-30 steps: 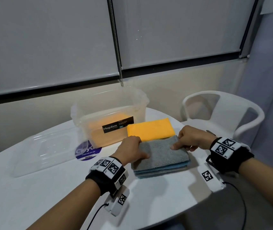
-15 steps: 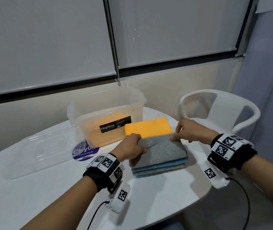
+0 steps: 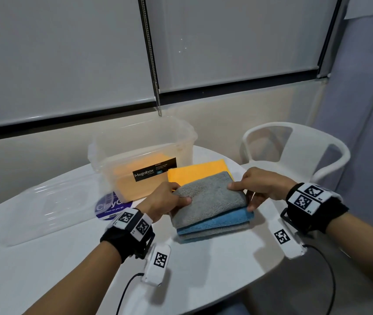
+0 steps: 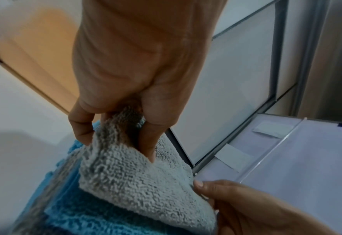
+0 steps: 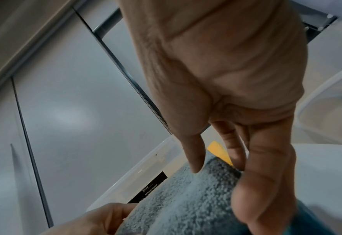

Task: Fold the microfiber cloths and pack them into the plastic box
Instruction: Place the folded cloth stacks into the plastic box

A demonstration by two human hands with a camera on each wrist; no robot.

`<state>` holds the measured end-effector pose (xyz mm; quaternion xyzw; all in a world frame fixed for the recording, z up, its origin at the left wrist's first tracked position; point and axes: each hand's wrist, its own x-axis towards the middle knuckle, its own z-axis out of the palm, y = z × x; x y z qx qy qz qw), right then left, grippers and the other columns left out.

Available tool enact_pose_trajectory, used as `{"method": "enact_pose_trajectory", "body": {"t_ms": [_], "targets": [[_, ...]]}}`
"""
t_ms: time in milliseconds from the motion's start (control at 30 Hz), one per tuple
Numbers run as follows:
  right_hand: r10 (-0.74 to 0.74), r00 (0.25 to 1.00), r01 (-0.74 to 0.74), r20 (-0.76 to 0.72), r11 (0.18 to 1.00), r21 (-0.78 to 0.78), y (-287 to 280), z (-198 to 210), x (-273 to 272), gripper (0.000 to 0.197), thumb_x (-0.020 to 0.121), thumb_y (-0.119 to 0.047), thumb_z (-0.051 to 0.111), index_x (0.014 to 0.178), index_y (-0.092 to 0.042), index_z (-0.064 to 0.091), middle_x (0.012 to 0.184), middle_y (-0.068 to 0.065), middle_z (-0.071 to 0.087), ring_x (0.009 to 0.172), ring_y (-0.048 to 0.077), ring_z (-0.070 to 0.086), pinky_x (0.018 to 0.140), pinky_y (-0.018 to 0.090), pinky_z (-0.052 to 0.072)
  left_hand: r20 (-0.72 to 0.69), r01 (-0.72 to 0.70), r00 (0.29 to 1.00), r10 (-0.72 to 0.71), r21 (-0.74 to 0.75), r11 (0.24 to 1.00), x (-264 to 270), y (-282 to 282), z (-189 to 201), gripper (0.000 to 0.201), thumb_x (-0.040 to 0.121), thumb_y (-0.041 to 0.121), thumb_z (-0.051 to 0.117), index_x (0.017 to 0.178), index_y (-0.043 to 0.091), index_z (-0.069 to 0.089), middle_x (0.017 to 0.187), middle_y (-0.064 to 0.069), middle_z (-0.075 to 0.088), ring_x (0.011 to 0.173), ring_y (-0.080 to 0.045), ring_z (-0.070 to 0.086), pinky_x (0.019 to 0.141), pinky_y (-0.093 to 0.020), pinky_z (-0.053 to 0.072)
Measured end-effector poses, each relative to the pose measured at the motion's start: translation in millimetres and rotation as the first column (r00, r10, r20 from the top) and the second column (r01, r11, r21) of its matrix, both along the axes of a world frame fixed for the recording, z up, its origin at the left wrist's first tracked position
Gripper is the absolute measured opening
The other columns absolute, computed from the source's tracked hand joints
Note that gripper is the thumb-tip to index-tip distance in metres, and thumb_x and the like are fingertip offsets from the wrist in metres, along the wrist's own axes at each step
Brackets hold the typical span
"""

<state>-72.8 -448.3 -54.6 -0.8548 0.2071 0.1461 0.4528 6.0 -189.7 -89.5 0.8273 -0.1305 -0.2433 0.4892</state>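
Observation:
A folded grey cloth (image 3: pixel 208 197) (image 4: pixel 138 179) (image 5: pixel 186 200) is lifted at its far end off a stack with a blue cloth (image 3: pixel 224 220) (image 4: pixel 98 217) and another grey one under it. My left hand (image 3: pixel 166 201) (image 4: pixel 118 138) pinches the grey cloth's left edge, thumb on top. My right hand (image 3: pixel 246 196) (image 5: pixel 216 168) grips its right edge, thumb above and fingers below. A folded orange cloth (image 3: pixel 198 172) lies behind the stack. The clear plastic box (image 3: pixel 140 142) stands open at the back with orange cloth inside.
The box's clear lid (image 3: pixel 44 208) lies to the left on the white table (image 3: pixel 44 269), next to a purple round sticker (image 3: pixel 110 206). A white plastic chair (image 3: pixel 294 151) stands at the right, beyond the table's edge.
Both hands went from resting on the grey cloth's edges to gripping them, and the cloth's far end has risen off the stack.

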Motion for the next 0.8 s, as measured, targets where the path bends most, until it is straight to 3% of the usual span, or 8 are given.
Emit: {"method": "enact_pose_trajectory", "body": {"t_ms": [100,200,333,500,567,633,700,800], "targets": [[0.005,1.0,-0.006,0.025,0.998,0.056,1,-3,0,0.039,0.09,-0.028,0.073,0.106,0.004,0.057,0.091,0.02,0.056,0.052,0.028,0.064,0.054,0.033,0.06,0.072,0.056,0.996,-0.06,0.064,0.996,-1,-4,-4,0.028,0.081,0.016,0.082,0.1,0.006,0.066,0.099,-0.016,0.073,0.093,-0.03,0.071,0.082,-0.047,0.06],[0.008,0.997,-0.014,0.079,0.996,0.085,3,-5,0,0.023,0.088,-0.017,0.076,0.083,-0.005,0.057,0.078,0.01,0.051,0.052,0.02,0.06,0.058,0.035,0.061,0.104,0.077,0.991,-0.084,0.078,0.994,-3,-8,-5,0.028,0.079,0.015,0.084,0.099,0.006,0.067,0.098,-0.014,0.073,0.093,-0.028,0.071,0.087,-0.047,0.059],[-0.061,0.987,0.034,0.149,0.983,0.178,3,-8,2,0.039,0.078,-0.006,0.082,0.061,-0.017,0.048,0.066,0.004,0.052,0.062,0.016,0.054,0.062,0.029,0.05,0.125,0.091,0.987,-0.1,0.077,0.993,-4,-11,-5,0.027,0.077,0.015,0.085,0.096,0.007,0.067,0.096,-0.014,0.073,0.093,-0.03,0.07,0.086,-0.047,0.058],[-0.186,0.969,0.114,0.163,0.92,0.375,6,-6,2,0.035,0.073,0.011,0.078,0.067,-0.011,0.052,0.073,0.01,0.056,0.074,0.021,0.057,0.069,0.029,0.049,0.111,0.09,0.989,-0.096,0.062,0.994,-2,-8,-7,0.027,0.077,0.013,0.085,0.097,0.007,0.068,0.095,-0.013,0.074,0.092,-0.028,0.071,0.086,-0.047,0.059],[-0.192,0.973,0.118,0.127,0.889,0.442,11,-2,-1,0.032,0.067,0.008,0.084,0.073,-0.006,0.055,0.083,0.015,0.054,0.086,0.027,0.054,0.079,0.034,0.051,0.107,0.09,0.99,-0.096,0.059,0.994,-2,-8,-7,0.028,0.076,0.013,0.086,0.097,0.007,0.068,0.095,-0.013,0.074,0.092,-0.028,0.071,0.087,-0.048,0.058],[-0.191,0.975,0.113,0.114,0.869,0.482,12,-1,-1,0.053,0.052,0.002,0.092,0.093,0.001,0.059,0.097,0.019,0.054,0.093,0.029,0.055,0.092,0.041,0.051,0.094,0.084,0.992,-0.089,0.052,0.995,-2,-6,-6,0.03,0.074,0.013,0.087,0.097,0.008,0.068,0.096,-0.012,0.074,0.092,-0.028,0.071,0.088,-0.049,0.058],[-0.222,0.964,0.123,0.149,0.864,0.488,15,7,-1,0.056,0.061,0.01,0.085,0.108,0.002,0.056,0.104,0.021,0.059,0.092,0.028,0.059,0.089,0.038,0.051,0.093,0.081,0.992,-0.085,0.047,0.996,0,-3,-3,0.035,0.07,0.016,0.089,0.097,0.011,0.068,0.098,-0.011,0.074,0.094,-0.028,0.07,0.089,-0.051,0.057],[-0.17,0.953,0.03,0.251,0.877,0.479,19,25,1,0.072,0.07,0.02,0.074,0.131,-0.008,0.05,0.109,0.024,0.066,0.097,0.03,0.064,0.091,0.041,0.053,0.07,0.117,0.991,-0.117,0.008,0.993,3,2,6,0.053,0.063,0.015,0.091,0.109,0.017,0.066,0.106,-0.01,0.071,0.098,-0.029,0.069,0.09,-0.051,0.057]]}}
